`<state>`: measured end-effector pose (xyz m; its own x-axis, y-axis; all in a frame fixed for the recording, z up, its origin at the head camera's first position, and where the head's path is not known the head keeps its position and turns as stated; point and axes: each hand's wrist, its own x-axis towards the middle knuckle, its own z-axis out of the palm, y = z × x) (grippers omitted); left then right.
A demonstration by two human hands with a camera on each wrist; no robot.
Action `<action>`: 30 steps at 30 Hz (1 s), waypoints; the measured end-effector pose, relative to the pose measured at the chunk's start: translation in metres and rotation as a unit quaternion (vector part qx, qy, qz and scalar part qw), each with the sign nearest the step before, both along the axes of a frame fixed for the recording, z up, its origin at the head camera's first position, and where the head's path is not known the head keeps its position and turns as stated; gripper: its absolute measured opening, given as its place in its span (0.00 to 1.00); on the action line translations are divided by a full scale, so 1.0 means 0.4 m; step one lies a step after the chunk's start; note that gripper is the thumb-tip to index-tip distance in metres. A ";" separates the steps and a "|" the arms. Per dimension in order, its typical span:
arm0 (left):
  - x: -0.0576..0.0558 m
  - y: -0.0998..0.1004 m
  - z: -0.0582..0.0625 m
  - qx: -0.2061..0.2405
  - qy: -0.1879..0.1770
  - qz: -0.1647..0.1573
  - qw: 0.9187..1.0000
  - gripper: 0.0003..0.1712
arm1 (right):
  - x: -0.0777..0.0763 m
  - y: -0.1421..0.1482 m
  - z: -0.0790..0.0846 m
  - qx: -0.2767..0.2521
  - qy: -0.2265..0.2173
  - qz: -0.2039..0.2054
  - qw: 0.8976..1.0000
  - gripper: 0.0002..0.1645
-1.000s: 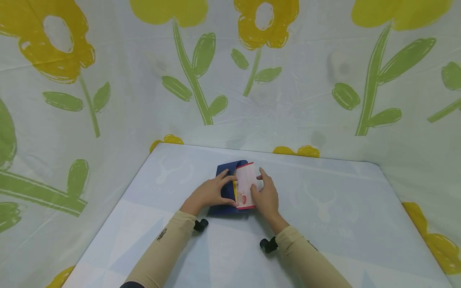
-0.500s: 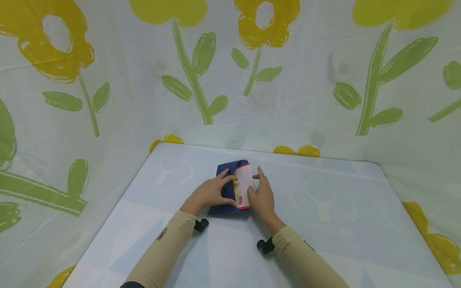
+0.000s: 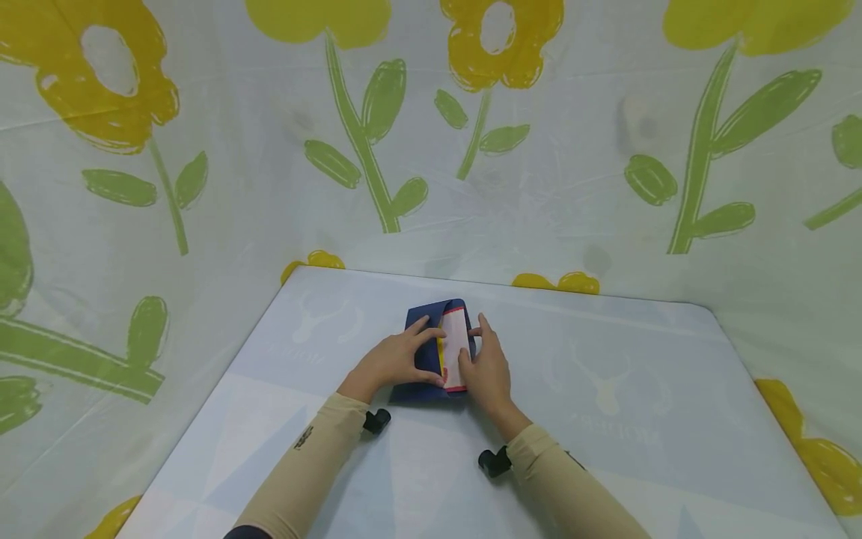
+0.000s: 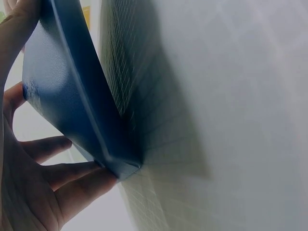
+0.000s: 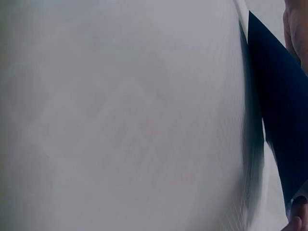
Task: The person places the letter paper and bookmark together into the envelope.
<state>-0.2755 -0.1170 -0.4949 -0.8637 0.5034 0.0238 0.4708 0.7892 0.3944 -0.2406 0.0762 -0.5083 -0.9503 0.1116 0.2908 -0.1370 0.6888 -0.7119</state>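
Observation:
A dark blue, leather-like case [image 3: 431, 308] with an open mouth lies tilted on the table, its smooth side filling much of the left wrist view. A white card with red edges [image 3: 454, 326] sits partly inside it, beside a narrow yellow strip [image 3: 441, 352]. My left hand [image 3: 390, 361] grips the case from the left, thumb at the near end and fingers spread over the far part. On the right, my right hand [image 3: 488, 374] pinches the card's right side, thumb on its face. Its other fingers are partly hidden behind the case. The right wrist view shows a blue panel [image 5: 279, 106].
The pale blue-white table [image 3: 606, 449] has faint printed deer and triangle shapes. A white cloth with yellow flowers and green leaves [image 3: 539, 209] hangs behind and at the sides. Small black wrist cameras [image 3: 494, 463] sit on both beige-sleeved forearms.
My right hand has moved left, and the white card has slid left with it, deeper into the case. Blue now shows at the card's right. The left hand has stayed in place.

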 end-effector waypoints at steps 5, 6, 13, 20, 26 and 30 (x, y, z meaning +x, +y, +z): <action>-0.002 -0.003 0.002 -0.004 0.008 0.003 1.000 0.52 | 0.001 0.002 0.002 -0.001 0.008 0.004 1.000 0.43; -0.003 -0.003 0.001 -0.004 0.009 0.003 1.000 0.52 | 0.001 0.002 0.001 -0.003 0.010 0.008 1.000 0.43; -0.002 -0.003 -0.003 -0.005 0.009 -0.009 1.000 0.52 | 0.001 -0.005 -0.005 0.001 0.016 0.026 1.000 0.44; 0.001 -0.002 0.004 0.003 0.013 -0.016 1.000 0.52 | -0.005 -0.012 -0.012 0.013 0.019 0.024 0.999 0.45; 0.000 -0.003 0.003 -0.001 0.018 -0.019 1.000 0.52 | -0.006 -0.019 -0.011 0.013 0.018 0.022 0.999 0.46; 0.000 -0.004 0.002 -0.004 0.014 -0.017 1.000 0.52 | -0.005 -0.024 -0.012 0.020 0.012 0.024 0.999 0.45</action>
<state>-0.2753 -0.1185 -0.4942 -0.8455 0.5322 0.0438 0.5076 0.7755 0.3754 -0.2425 0.0667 -0.5130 -0.9470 0.0546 0.3164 -0.1862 0.7094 -0.6797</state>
